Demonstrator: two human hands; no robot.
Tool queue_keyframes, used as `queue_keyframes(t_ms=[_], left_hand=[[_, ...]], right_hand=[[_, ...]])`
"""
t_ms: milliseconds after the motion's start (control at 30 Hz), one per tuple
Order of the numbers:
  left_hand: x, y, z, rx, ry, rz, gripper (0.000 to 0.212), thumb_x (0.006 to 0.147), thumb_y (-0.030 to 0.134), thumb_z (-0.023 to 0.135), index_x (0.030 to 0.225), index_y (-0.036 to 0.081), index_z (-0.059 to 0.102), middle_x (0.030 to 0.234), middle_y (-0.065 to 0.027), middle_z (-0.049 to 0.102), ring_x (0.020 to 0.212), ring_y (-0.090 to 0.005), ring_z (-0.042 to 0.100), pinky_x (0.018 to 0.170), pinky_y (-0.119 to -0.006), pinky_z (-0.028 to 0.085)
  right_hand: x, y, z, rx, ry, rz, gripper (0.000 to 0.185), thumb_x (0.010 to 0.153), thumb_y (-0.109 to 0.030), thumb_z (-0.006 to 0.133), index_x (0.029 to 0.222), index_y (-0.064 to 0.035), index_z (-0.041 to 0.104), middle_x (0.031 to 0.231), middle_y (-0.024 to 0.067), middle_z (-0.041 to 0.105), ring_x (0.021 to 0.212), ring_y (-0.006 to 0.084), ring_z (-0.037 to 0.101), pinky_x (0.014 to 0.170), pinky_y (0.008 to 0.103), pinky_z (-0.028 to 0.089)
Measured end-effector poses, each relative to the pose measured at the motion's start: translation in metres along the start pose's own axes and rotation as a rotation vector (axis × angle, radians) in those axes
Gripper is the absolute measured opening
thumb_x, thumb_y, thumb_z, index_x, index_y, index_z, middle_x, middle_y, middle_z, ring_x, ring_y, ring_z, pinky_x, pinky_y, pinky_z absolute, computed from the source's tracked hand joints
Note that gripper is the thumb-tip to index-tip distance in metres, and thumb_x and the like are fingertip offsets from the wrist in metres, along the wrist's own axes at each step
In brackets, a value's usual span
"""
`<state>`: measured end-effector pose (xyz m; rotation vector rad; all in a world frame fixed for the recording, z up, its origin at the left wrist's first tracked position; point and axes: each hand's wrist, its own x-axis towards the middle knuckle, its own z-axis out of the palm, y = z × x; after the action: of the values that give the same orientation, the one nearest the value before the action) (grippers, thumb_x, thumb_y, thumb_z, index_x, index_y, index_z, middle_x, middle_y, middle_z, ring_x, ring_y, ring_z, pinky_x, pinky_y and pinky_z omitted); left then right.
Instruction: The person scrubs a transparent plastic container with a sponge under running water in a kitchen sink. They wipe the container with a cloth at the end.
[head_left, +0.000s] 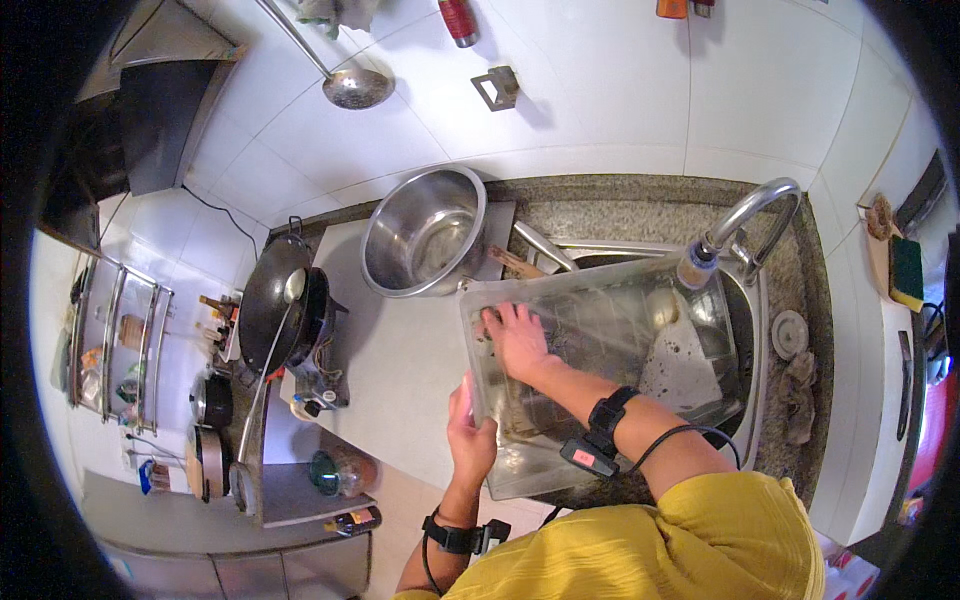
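Observation:
A large clear plastic bin (600, 300) lies tilted over the sink, its rim towards the left and its inside wet. My left hand (472, 431) grips the bin's left rim, thumb on top. Inside the bin, near its left end, my right hand (517, 337) presses on the wall with fingers spread; a dark scrap shows at the fingertips, too small to name. Above the bin's right end hangs the faucet head (697, 266). A whitish, wet, bubbly patch (679, 367) and a round metal-like shape (663, 307) show at the right end of the bin.
A steel basin (424, 232) stands on the white board (390, 360) left of the bin. Farther left, a wok (274, 304) with a long ladle sits on the stove. The sink's rim (757, 360), a drain lid (789, 335) and a crumpled cloth (801, 397) lie right.

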<state>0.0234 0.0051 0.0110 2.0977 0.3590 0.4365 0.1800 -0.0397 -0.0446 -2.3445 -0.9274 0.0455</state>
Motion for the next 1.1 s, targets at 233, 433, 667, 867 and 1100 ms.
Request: queue_keyframes(t_ms=[233, 433, 667, 867, 1100], left_hand=[[0.000, 0.006, 0.002, -0.072, 0.017, -0.044, 0.074, 0.061, -0.015, 0.041, 0.133, 0.000, 0.038, 0.126, -0.0132, 0.044, 0.121, -0.0249, 0.041, 0.102, -0.032, 0.030], [0.003, 0.002, 0.000, 0.025, -0.015, -0.004, 0.073, 0.063, -0.017, 0.041, 0.134, 0.000, 0.037, 0.127, -0.0134, 0.041, 0.120, -0.0242, 0.042, 0.101, -0.031, 0.032], [-0.002, 0.003, -0.001, -0.015, -0.009, -0.024, 0.072, 0.064, -0.017, 0.041, 0.134, 0.000, 0.037, 0.127, -0.0138, 0.041, 0.121, -0.0250, 0.041, 0.101, -0.031, 0.032], [-0.001, -0.001, 0.000, -0.034, -0.007, 0.016, 0.073, 0.063, -0.017, 0.040, 0.134, 0.000, 0.036, 0.128, -0.0140, 0.040, 0.122, -0.0252, 0.041, 0.102, -0.032, 0.031], [0.000, 0.001, 0.001, 0.041, -0.013, 0.021, 0.071, 0.064, -0.016, 0.041, 0.133, 0.000, 0.038, 0.126, -0.0138, 0.042, 0.121, -0.0249, 0.041, 0.102, -0.033, 0.032]], right_hand=[[-0.002, 0.008, -0.009, -0.029, -0.072, -0.060, 0.046, 0.075, -0.013, 0.055, 0.121, -0.0070, 0.048, 0.116, 0.0131, 0.044, 0.106, 0.0333, 0.044, 0.085, 0.0469, 0.040], [0.010, -0.019, -0.003, -0.003, -0.061, 0.011, 0.043, 0.078, -0.016, 0.052, 0.120, -0.0057, 0.048, 0.118, 0.0134, 0.044, 0.108, 0.0323, 0.044, 0.086, 0.0460, 0.041], [0.004, -0.010, -0.010, -0.049, -0.090, 0.049, 0.042, 0.076, -0.014, 0.053, 0.116, -0.0040, 0.049, 0.113, 0.0127, 0.048, 0.106, 0.0313, 0.047, 0.083, 0.0448, 0.043], [0.009, -0.011, -0.012, -0.037, -0.134, -0.033, 0.038, 0.078, -0.015, 0.052, 0.115, -0.0018, 0.048, 0.114, 0.0117, 0.048, 0.106, 0.0307, 0.047, 0.083, 0.0461, 0.043], [0.012, -0.013, -0.005, -0.027, -0.174, 0.009, 0.042, 0.078, -0.015, 0.052, 0.119, -0.0058, 0.049, 0.120, 0.0116, 0.044, 0.107, 0.0320, 0.046, 0.085, 0.0486, 0.043]])
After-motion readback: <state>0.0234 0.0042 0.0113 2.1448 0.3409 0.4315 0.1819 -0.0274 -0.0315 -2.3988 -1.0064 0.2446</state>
